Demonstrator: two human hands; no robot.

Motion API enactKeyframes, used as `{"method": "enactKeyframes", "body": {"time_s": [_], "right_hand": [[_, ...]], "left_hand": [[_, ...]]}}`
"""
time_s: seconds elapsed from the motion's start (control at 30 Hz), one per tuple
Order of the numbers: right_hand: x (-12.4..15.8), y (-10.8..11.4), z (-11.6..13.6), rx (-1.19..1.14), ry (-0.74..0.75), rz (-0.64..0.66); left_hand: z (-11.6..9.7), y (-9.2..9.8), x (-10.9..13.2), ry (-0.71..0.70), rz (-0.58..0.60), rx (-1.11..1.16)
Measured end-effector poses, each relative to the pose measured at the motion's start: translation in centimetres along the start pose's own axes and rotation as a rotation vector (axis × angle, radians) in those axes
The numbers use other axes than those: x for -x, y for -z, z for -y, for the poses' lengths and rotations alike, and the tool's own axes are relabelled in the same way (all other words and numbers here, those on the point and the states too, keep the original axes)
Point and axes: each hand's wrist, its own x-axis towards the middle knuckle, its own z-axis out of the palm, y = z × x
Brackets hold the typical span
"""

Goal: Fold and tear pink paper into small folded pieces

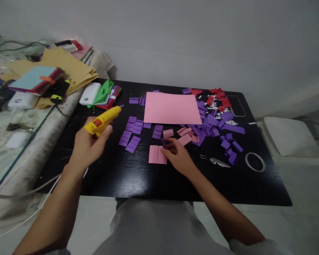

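Note:
My left hand (89, 145) is closed round a yellow glue gun (104, 119), held above the black table (138, 177) with its nozzle pointing right and away. My right hand (177, 156) rests on the table, its fingers pinched on a small purple paper piece (163, 142) at the edge of a small pink paper rectangle (156, 154). A large pink sheet (171, 108) lies flat beyond both hands. Several folded purple pieces (131, 132) lie between the glue gun and the pink sheet.
A heap of purple, red and white scraps (218, 117) covers the table's right half. Small scissors (215, 162) and a tape ring (255, 162) lie at the right. Green and red paper (106, 94), a white device (89, 94), brown envelopes (66, 69) and a white cable (39, 198) are at left.

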Motion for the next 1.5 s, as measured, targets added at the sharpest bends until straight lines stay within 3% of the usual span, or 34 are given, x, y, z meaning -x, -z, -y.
{"method": "enactKeyframes", "body": {"time_s": [0.07, 0.13, 0.2, 0.33, 0.47, 0.73, 1.1, 1.5], "right_hand": [[0.3, 0.6, -0.3, -0.165, 0.016, -0.013], [1.1, 0.6, -0.3, -0.168, 0.106, -0.032], [2.3, 0.2, -0.1, 0.001, 0.261, -0.049], [4.2, -1.1, -0.3, 0.387, 0.550, 0.063], [4.6, -1.7, -1.1, 0.626, 0.667, 0.157], [4.4, -1.9, -1.9, 0.646, 0.657, 0.159], [4.4, -1.8, -2.4, 0.518, 0.577, 0.171], [4.3, -1.8, -2.0, 0.528, 0.563, 0.171]], "left_hand": [[-0.4, -0.6, 0.8, 0.049, 0.149, 0.086], [-0.5, -1.5, 1.5, 0.047, 0.241, 0.097], [-0.3, -2.4, 2.0, 0.031, 0.301, 0.076], [-0.2, -3.8, 2.5, 0.011, 0.368, 0.019], [-0.5, -4.5, 2.6, -0.024, 0.428, 0.020], [-1.0, -5.6, 2.2, -0.097, 0.492, -0.057], [-1.4, -6.2, 1.8, -0.082, 0.524, -0.112], [-1.9, -6.5, 1.6, -0.051, 0.545, -0.165]]}}
